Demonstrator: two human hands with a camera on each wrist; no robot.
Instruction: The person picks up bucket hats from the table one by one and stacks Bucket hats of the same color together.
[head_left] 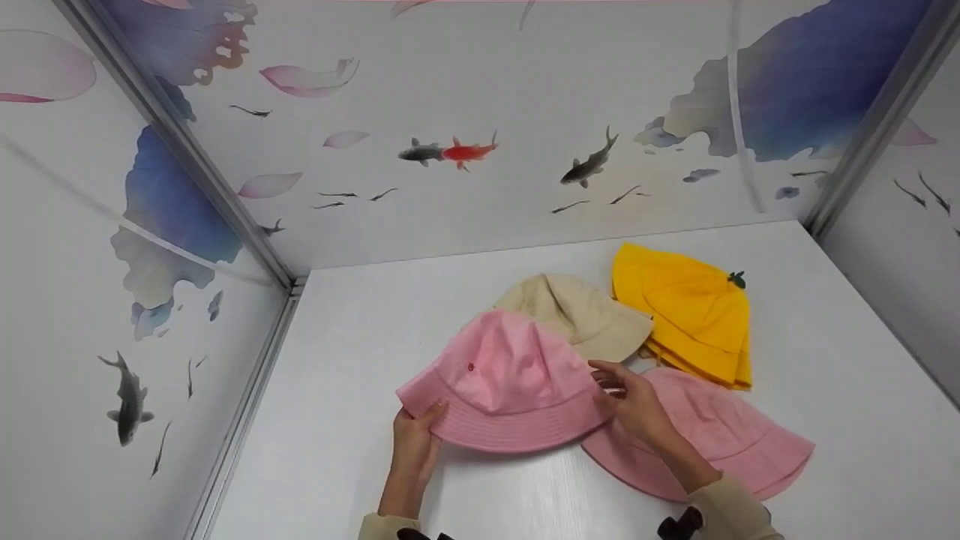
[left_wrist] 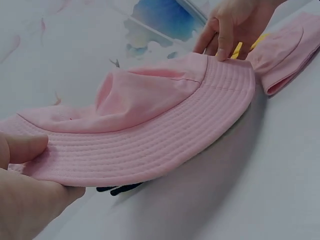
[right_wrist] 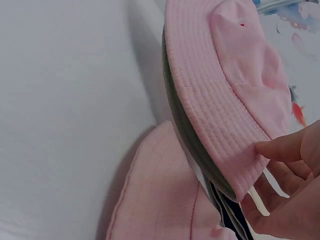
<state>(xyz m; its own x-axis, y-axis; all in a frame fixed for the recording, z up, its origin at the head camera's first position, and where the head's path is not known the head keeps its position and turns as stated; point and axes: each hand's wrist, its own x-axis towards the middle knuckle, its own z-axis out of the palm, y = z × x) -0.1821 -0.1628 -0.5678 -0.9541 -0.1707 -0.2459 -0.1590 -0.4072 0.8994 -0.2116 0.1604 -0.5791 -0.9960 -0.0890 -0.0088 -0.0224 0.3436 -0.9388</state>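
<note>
A pink bucket hat [head_left: 502,367] with a small red mark on its crown is held by both hands over the white table. My left hand [head_left: 415,442] pinches the left end of the stitched brim, thumb on top and fingers underneath. At the brim's right end, my right hand [head_left: 637,409] grips the edge; the right wrist view shows its thumb [right_wrist: 282,148] on the upper face. Under this brim an olive-green layer [right_wrist: 187,132] shows, with dark layers [right_wrist: 227,207] near the right fingers. Most of these layers are hidden by the pink hat.
Behind the held hat lies a cream bucket hat [head_left: 562,311]. Yellow hats [head_left: 686,315], one over another, lie to its right, with a dark green leaf-like piece at the top. Another pink hat [head_left: 727,427] lies under the right forearm. Printed panels [head_left: 510,97] enclose the table [head_left: 322,420].
</note>
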